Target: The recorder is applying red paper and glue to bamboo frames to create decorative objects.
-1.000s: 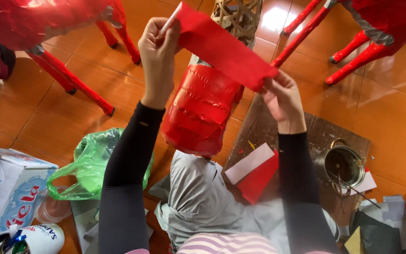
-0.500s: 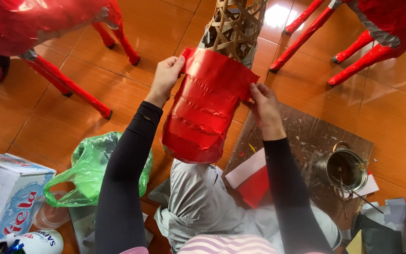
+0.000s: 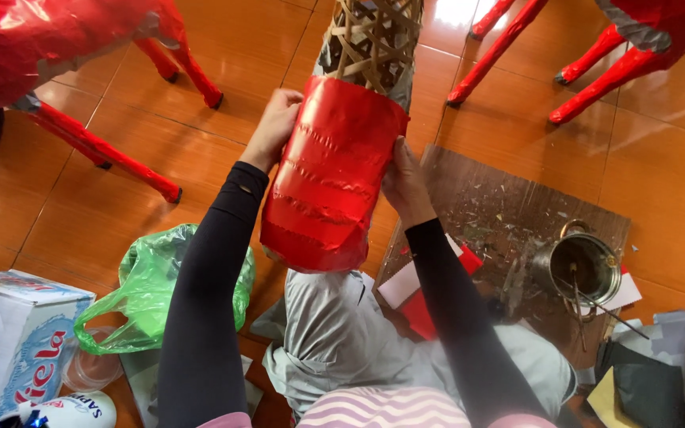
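Glossy orange-brown floor tiles (image 3: 81, 230) fill the scene, and the person sits on them looking down past grey trousers (image 3: 342, 341) at a tall woven bamboo frame (image 3: 374, 40) standing upright between the knees. Red paper (image 3: 331, 174) is wrapped around the lower part of this frame like a sleeve, creased in bands, while the bare basketwork sticks out above it. Both arms are in long black sleeves. At the upper left edge of the red paper, the left hand (image 3: 277, 127) has its fingers curled and pressing against the wrap, closed on the edge rather than spread. The right hand (image 3: 406, 186) lies against the right side of the paper about halfway down, fingers bent round the curve and touching the surface; whether it pinches a fold or only presses cannot be told. To the right of the frame lies a brown board (image 3: 517, 190) speckled with scraps, and on it stands a small metal pot (image 3: 580, 265) with thin sticks leaning in it. Red and white paper pieces (image 3: 418, 297) lie just beside the right forearm. A crumpled green plastic bag (image 3: 152, 285) sits by the left arm, with a white and blue carton (image 3: 21, 349) near it at the lower left. Red-covered figures with thin red legs (image 3: 97, 147) stand at the upper corners.
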